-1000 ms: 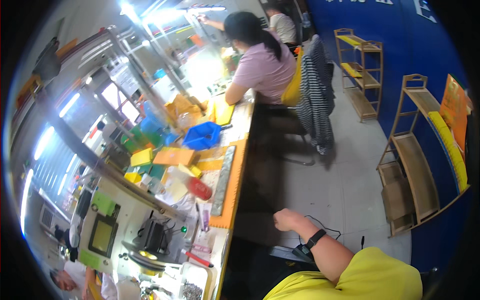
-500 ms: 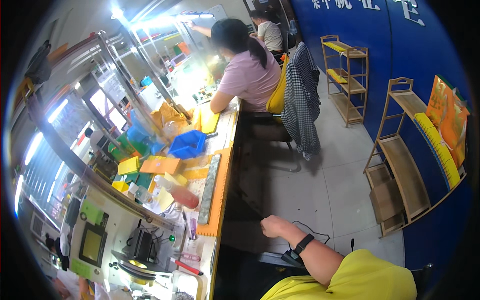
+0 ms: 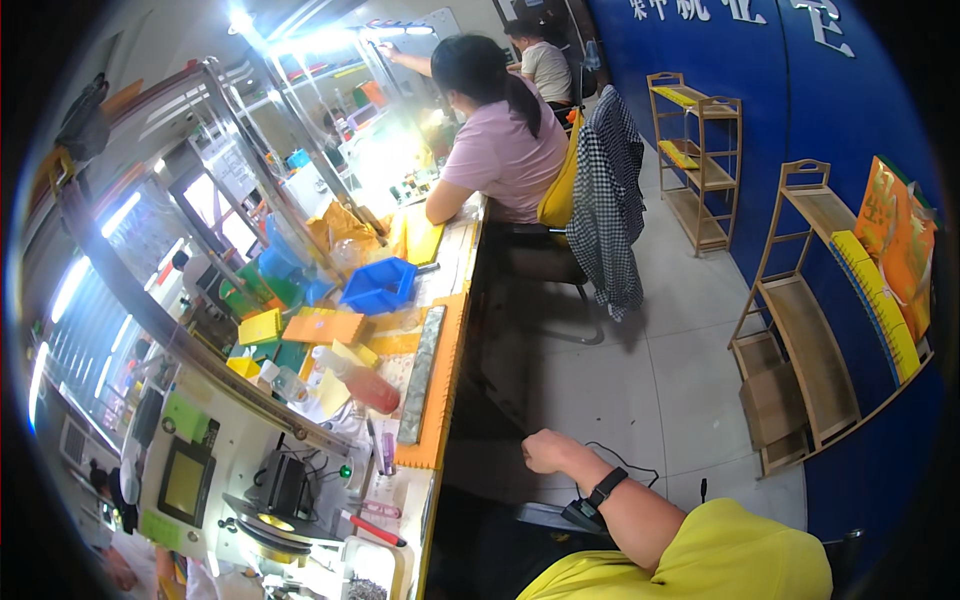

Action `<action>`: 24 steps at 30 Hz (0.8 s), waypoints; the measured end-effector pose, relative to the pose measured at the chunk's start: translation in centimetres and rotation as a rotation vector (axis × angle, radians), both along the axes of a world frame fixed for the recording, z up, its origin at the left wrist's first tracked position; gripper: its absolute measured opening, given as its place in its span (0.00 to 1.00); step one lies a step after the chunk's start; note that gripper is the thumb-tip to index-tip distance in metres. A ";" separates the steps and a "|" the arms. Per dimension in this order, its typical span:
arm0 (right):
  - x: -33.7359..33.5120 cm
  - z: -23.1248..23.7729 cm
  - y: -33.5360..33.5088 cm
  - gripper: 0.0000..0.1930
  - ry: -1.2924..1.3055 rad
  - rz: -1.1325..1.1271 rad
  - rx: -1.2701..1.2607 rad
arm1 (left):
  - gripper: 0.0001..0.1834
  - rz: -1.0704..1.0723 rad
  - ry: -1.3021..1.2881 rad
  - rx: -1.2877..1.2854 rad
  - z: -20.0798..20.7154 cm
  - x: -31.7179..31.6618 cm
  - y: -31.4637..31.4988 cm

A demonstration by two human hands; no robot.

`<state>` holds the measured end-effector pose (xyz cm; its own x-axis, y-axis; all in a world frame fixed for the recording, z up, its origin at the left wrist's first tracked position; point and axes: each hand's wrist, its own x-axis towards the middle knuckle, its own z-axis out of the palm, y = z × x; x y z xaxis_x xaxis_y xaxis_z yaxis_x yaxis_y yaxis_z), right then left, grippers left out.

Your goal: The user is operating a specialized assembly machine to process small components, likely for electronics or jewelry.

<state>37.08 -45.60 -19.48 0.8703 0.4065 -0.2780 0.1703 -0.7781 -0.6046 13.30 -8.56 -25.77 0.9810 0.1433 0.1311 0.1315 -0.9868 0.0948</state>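
Observation:
My right hand (image 3: pixel 545 452) is curled into a fist over my dark trousers, low in the middle of the view, and nothing shows sticking out of it. A black wristband (image 3: pixel 607 487) sits on that wrist, and the forearm runs back to a yellow sleeve (image 3: pixel 740 550). My left hand is out of view. Left of my fist, apart from it, is the workbench edge with an orange board (image 3: pixel 447 385) and a grey speckled bar (image 3: pixel 422 375) lying on it. A bottle of pink liquid (image 3: pixel 370 388) and a red-handled tool (image 3: pixel 373 528) are on the bench too.
A blue tray (image 3: pixel 378 287) lies farther along the bench. Beside it sits a co-worker in a pink shirt (image 3: pixel 505 150), on a chair hung with a checkered jacket (image 3: pixel 607 200). Wooden racks (image 3: pixel 810 350) line the blue wall. A machine with a screen (image 3: pixel 187 482) stands at lower left.
The whole view has shifted very slightly, so the bench and racks appear a little to the right. My right fist stays in the same place.

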 end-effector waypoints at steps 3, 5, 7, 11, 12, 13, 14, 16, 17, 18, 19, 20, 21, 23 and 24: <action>0.1 -0.8 0.1 0.14 -0.005 -0.003 0.016 | 0.21 -0.012 0.012 0.001 0.3 0.5 0.3; 0.2 -0.5 0.4 0.14 -0.008 -0.003 0.009 | 0.21 -0.014 0.024 0.003 0.5 0.4 0.7; 0.1 -0.6 0.4 0.14 -0.008 -0.002 -0.002 | 0.21 -0.014 0.040 0.000 0.5 0.0 0.8; 0.7 -2.3 0.2 0.14 -0.022 -0.003 -0.011 | 0.21 -0.020 0.062 -0.007 0.6 -0.3 0.6; 0.7 -2.5 0.4 0.14 -0.022 -0.012 -0.036 | 0.20 -0.019 0.066 -0.007 0.7 -0.3 0.8; 0.7 -2.6 0.4 0.14 -0.022 -0.012 -0.034 | 0.20 -0.019 0.069 -0.007 0.8 -0.4 0.9; 0.7 -2.5 0.4 0.15 -0.018 -0.009 -0.039 | 0.20 -0.019 0.073 -0.008 1.0 -0.4 0.9; 0.7 -1.7 0.5 0.15 -0.020 0.000 -0.041 | 0.20 -0.013 0.074 -0.007 1.2 -0.4 1.2; 0.4 -1.1 0.4 0.15 -0.010 -0.001 -0.023 | 0.20 -0.011 0.075 -0.008 1.3 -0.4 1.3; 0.2 -0.6 0.3 0.15 0.000 -0.007 -0.006 | 0.20 -0.012 0.077 -0.009 1.4 -0.3 1.3; 0.2 -0.6 0.3 0.15 -0.001 -0.007 -0.006 | 0.20 -0.013 0.078 -0.010 1.5 -0.2 1.4; 0.1 -0.7 0.2 0.15 0.002 -0.020 -0.005 | 0.20 -0.013 0.080 -0.012 1.6 -0.2 1.4; 0.1 -0.8 0.2 0.15 0.008 -0.033 -0.004 | 0.20 -0.014 0.084 -0.013 1.6 -0.2 1.5; 0.3 -1.1 0.3 0.15 0.004 -0.023 -0.010 | 0.20 -0.013 0.092 -0.017 1.7 -0.2 1.6; 0.4 -1.3 0.3 0.15 0.001 -0.011 -0.016 | 0.20 -0.011 0.097 -0.021 1.6 -0.4 1.6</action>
<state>37.47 -45.32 -20.80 0.8746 0.3919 -0.2854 0.1608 -0.7898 -0.5919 12.94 -6.96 -24.14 0.9904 0.1346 0.0328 0.1306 -0.9861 0.1030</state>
